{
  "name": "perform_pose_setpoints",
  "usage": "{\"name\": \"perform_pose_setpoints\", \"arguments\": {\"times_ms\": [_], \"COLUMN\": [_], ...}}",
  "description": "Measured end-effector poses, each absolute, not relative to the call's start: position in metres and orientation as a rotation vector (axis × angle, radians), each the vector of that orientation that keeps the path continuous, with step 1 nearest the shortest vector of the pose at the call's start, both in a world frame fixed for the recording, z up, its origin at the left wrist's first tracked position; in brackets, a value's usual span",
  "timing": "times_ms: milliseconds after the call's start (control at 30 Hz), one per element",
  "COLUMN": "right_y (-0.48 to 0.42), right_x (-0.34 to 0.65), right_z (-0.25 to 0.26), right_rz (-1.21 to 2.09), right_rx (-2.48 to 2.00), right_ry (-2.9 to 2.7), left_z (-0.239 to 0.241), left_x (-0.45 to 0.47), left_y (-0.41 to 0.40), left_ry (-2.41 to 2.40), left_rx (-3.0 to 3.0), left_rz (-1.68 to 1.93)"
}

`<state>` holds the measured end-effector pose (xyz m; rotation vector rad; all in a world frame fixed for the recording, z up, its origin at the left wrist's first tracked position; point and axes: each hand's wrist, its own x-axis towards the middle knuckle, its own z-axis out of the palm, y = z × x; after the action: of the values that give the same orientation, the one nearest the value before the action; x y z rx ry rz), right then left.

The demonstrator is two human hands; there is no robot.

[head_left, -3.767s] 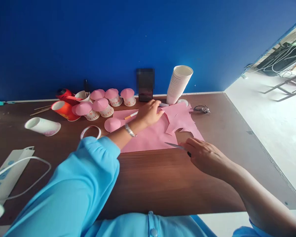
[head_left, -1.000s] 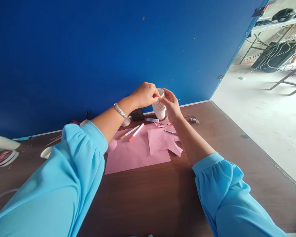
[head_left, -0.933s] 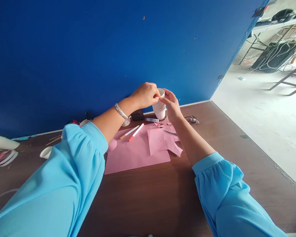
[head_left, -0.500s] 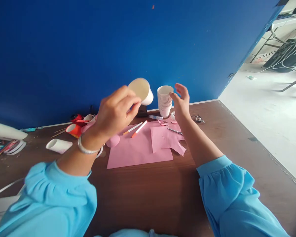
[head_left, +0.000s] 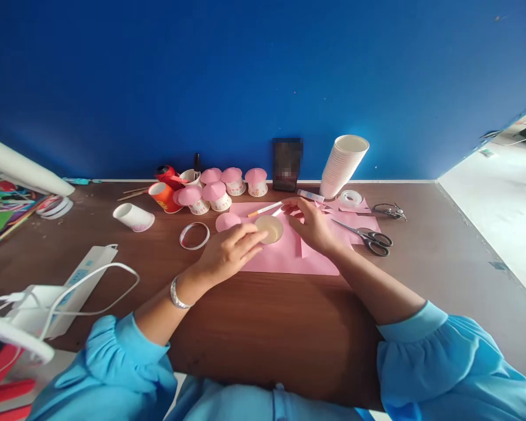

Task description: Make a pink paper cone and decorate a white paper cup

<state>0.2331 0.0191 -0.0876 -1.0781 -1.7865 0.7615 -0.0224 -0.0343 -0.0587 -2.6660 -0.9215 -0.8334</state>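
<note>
Low over the pink paper (head_left: 284, 262), my left hand (head_left: 232, 248) grips a paper cup (head_left: 269, 230) by its left rim, the mouth facing up toward me. Just right of the cup is my right hand (head_left: 309, 225), its thumb and fingers apart and nothing seen in them. Two markers (head_left: 265, 209) lie behind the cup, close to the right fingertips. A pink paper cone (head_left: 228, 221) rests left of the cup, partly behind my left hand. To the right, black-handled scissors (head_left: 374, 241) lie across the paper's edge.
A tilted stack of paper cups (head_left: 344, 166) stands at the back right, with a tape roll (head_left: 350, 199) and glue stick (head_left: 311, 196) nearby. Several pink-roofed cup houses (head_left: 232, 180) stand at the back. A power strip (head_left: 83, 283) and cable lie left. A dark phone (head_left: 287, 165) leans on the wall.
My left hand has brought the paper cup down from the air beside the stack to the pink paper. My right hand has left the stack and moved down toward the cup. The view has shifted.
</note>
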Motion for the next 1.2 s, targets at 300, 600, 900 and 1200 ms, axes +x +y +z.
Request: {"name": "perform_pose_setpoints", "arguments": {"times_ms": [300, 600, 900, 1200], "right_y": [-0.001, -0.019, -0.022, -0.018], "right_x": [0.219, 0.231, 0.211, 0.231], "right_z": [-0.105, -0.07, -0.056, -0.068], "right_rz": [0.724, 0.478, 0.147, 0.53], "right_rx": [-1.172, -1.195, -1.365, -1.447], "right_ry": [-2.098, -2.224, -2.573, -2.426], "left_z": [-0.092, -0.087, -0.078, -0.089], "left_x": [-0.03, -0.045, -0.082, -0.069], "left_y": [-0.02, -0.03, -0.008, -0.024], "left_ry": [-1.725, -1.622, -1.708, -1.624], "left_rx": [-2.998, -2.849, -2.655, -2.699], "left_rz": [-1.315, -1.143, -0.61, -0.829]}}
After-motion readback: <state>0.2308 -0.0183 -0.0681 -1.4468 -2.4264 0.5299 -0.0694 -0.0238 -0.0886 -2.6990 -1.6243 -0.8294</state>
